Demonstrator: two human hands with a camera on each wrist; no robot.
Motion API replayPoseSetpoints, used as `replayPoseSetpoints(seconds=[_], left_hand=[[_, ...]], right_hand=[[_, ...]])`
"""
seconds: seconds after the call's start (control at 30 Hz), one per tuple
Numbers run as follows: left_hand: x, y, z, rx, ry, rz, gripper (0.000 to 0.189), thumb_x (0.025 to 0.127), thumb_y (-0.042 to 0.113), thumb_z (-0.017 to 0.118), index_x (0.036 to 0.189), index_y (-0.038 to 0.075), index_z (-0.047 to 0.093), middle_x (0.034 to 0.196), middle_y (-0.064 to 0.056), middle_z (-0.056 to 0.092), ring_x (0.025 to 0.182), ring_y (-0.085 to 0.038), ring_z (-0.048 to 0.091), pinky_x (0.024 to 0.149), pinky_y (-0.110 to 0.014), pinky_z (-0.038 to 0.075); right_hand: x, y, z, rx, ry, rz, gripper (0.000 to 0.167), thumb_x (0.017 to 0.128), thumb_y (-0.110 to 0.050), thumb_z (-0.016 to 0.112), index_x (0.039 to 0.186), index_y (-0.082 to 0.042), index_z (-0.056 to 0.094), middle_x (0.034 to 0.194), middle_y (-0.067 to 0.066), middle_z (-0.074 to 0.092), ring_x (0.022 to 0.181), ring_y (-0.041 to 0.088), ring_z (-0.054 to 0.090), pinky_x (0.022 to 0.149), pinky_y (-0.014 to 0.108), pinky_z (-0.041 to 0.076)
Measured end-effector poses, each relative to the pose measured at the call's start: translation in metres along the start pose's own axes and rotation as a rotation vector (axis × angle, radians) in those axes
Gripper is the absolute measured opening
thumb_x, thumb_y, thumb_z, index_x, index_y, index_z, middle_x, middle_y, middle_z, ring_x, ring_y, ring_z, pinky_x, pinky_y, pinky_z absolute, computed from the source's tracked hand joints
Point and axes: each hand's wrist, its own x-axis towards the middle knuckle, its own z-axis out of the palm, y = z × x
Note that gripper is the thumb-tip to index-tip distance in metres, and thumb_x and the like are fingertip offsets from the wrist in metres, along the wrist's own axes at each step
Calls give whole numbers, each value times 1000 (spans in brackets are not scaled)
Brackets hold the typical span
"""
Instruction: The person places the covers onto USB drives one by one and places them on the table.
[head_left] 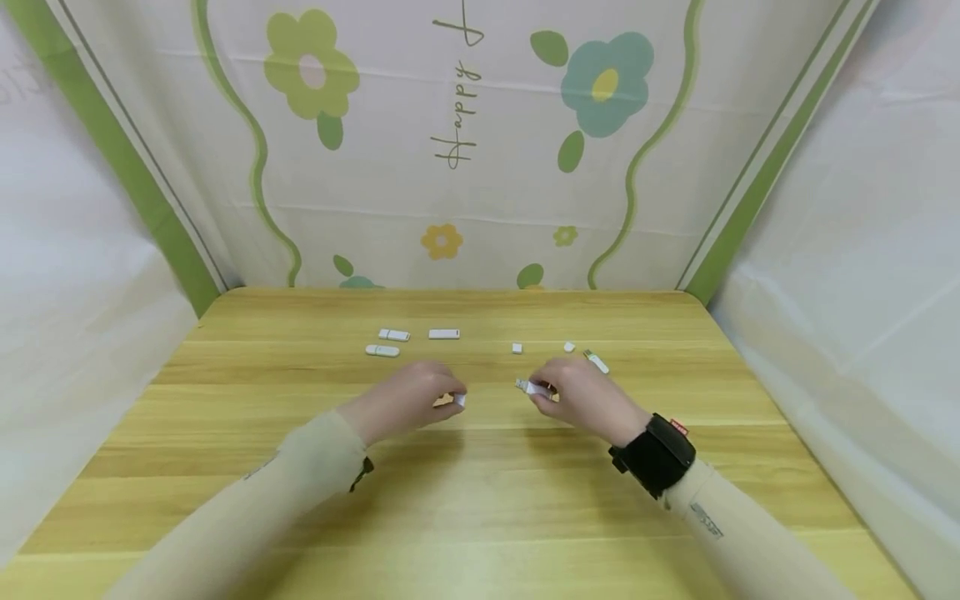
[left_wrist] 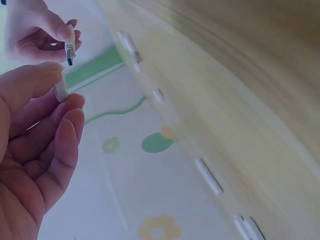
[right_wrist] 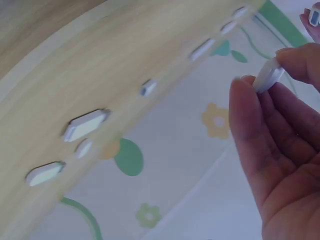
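Observation:
My left hand [head_left: 401, 402] pinches a small white cap [left_wrist: 61, 91] between thumb and fingertips, above the wooden table. Across a short gap, my right hand [head_left: 588, 396] holds a white USB stick [head_left: 538, 389] by its body. The stick's bare metal plug [left_wrist: 70, 61] points toward the left hand. In the right wrist view, thumb and forefinger pinch the stick [right_wrist: 269, 75]. Beyond the right hand lie a squarish white cap [head_left: 517, 348], a rounded cap [head_left: 569, 347] and an uncapped USB stick [head_left: 597, 362]. Another stick [right_wrist: 86, 125] there is hidden in the head view.
Three white USB sticks lie at the back left of the table [head_left: 465, 517]: one with a grey band [head_left: 394, 335], a rounded one [head_left: 382, 351] and a rectangular one [head_left: 444, 334]. A flowered cloth [head_left: 510, 200] hangs behind the table, with white cloth at both sides.

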Motion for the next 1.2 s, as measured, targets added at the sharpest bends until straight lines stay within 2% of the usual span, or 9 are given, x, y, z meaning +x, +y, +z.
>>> replayPoseSetpoints(seconds=[0.13, 0.3, 0.5, 0.57, 0.7, 0.87, 1.2], left_hand=[[-19, 13, -7, 52, 76, 46, 6, 85, 4, 74, 83, 9, 70, 80, 3, 67, 69, -10, 56, 65, -22, 48], [-38, 27, -7, 93, 161, 101, 9, 81, 5, 78, 89, 6, 72, 83, 1, 69, 73, -11, 60, 67, -21, 51], [-48, 38, 1, 127, 238, 180, 18, 74, 3, 82, 90, 2, 74, 82, -1, 68, 73, -12, 62, 68, -16, 51], [-50, 42, 3, 127, 255, 185, 19, 73, 3, 82, 90, 3, 73, 82, -1, 67, 73, -12, 61, 69, -16, 51], [-55, 48, 4, 115, 249, 158, 17, 76, 4, 81, 91, 4, 73, 84, 0, 68, 75, -12, 61, 69, -16, 50], [-53, 57, 3, 98, 205, 109, 14, 82, 8, 79, 94, 5, 74, 89, 1, 69, 80, -13, 61, 72, -18, 51], [-50, 64, 7, 87, 192, 97, 16, 85, 13, 79, 99, 6, 73, 93, 1, 68, 82, -12, 60, 73, -17, 51]], right_hand=[[-8, -15, -6, -13, 43, -71, 6, 84, -6, 76, 89, -6, 73, 79, -3, 62, 66, 7, 48, 58, 19, 44], [-18, -29, -8, -29, 50, -139, 15, 80, -2, 79, 93, -4, 71, 84, -1, 64, 71, 7, 56, 61, 18, 49], [-29, -38, -4, -29, 33, -193, 21, 77, -1, 81, 96, -2, 72, 86, 0, 66, 75, 6, 61, 66, 17, 52], [-32, -42, -2, -28, 29, -205, 22, 76, -1, 82, 96, -2, 72, 86, 0, 66, 76, 6, 61, 66, 16, 52], [-35, -51, 1, -25, 33, -231, 22, 77, -4, 83, 96, -3, 73, 86, 0, 66, 75, 6, 61, 66, 14, 51], [-39, -59, 2, -29, 65, -264, 24, 75, -5, 85, 96, -3, 73, 88, 0, 67, 76, 6, 62, 67, 13, 51], [-41, -72, 5, 9, 106, -331, 25, 74, -5, 85, 96, -3, 72, 89, -1, 65, 76, 5, 61, 69, 10, 49]])
